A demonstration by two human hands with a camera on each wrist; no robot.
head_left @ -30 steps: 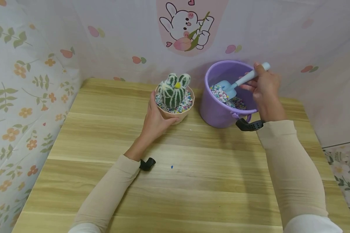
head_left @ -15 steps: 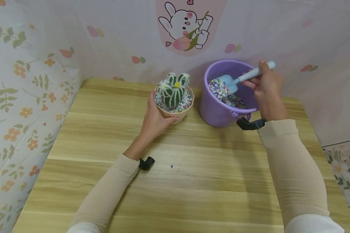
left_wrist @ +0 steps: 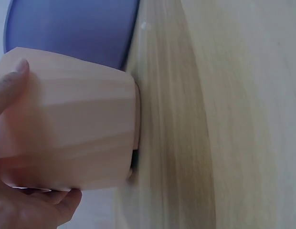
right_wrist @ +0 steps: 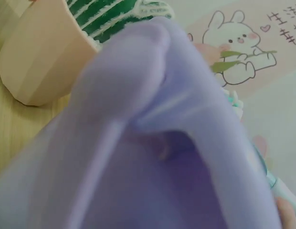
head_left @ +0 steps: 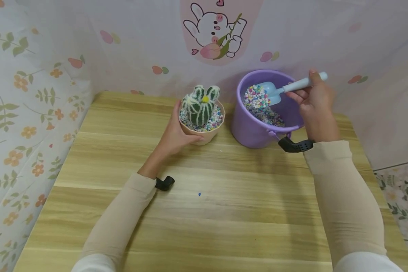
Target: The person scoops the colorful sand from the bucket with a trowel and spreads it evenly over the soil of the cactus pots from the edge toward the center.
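My right hand (head_left: 317, 100) grips the handle of a light blue scoop (head_left: 274, 96) over the purple bucket (head_left: 249, 130). Colourful pebbles (head_left: 257, 96) fill the scoop's blade, and more of them lie in the bottom of the bucket. My left hand (head_left: 174, 134) holds the side of a peach flower pot (head_left: 204, 139), thumb and fingers spread round its wall. A knitted cactus (head_left: 200, 110) with a yellow dot stands upright in the pot, ringed by pebbles. In the left wrist view the pot (left_wrist: 76, 119) stands on the wood. Bucket rim (right_wrist: 200, 109) blocks most of the right wrist view.
A wood-grain table (head_left: 224, 226) carries everything. One blue pebble (head_left: 199, 194) lies on it in front of the pot, and a white speck (head_left: 221, 150) lies near the bucket. A patterned cloth (head_left: 129, 41) hangs behind and at the left.
My right hand has drawn the scoop a little up and to the right inside the bucket, its pebble load showing more fully. My left wrist has shifted slightly left, still holding the pot.
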